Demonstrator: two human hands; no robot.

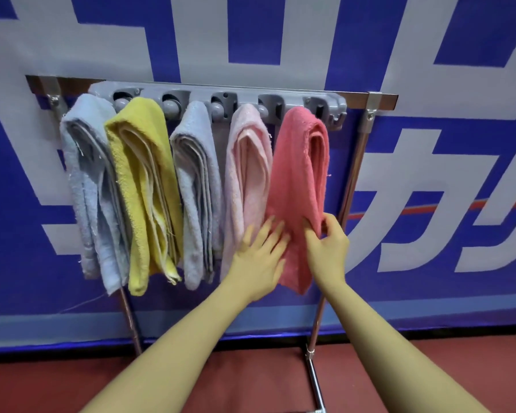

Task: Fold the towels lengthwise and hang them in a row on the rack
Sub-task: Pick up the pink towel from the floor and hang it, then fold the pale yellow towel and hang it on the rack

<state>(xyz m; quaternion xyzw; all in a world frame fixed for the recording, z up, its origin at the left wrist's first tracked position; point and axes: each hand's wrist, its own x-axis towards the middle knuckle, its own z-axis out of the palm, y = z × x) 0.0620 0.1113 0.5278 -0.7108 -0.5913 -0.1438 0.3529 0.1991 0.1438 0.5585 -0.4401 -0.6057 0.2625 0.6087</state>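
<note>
A blue and white banner point(429, 84) fills the wall behind a metal stand point(352, 180) on a red floor point(251, 383). Across the stand's top sits a grey rack point(251, 93) carrying five folded towels in a row: light blue towel point(84, 186), yellow towel point(140, 174), grey-blue towel point(194, 180), pale pink towel point(245, 174) and, at the right end, coral towel point(295, 174). The towels look soft, light and limp, likely to slip out of their folds, so holding near a lower edge should steady them. The left hand point(258, 251) lies flat with fingers spread on the coral towel's lower part. The right hand point(325, 242) pinches its lower right edge in a light grip. The pale pink towel hangs just beside, crowding the work.
</note>
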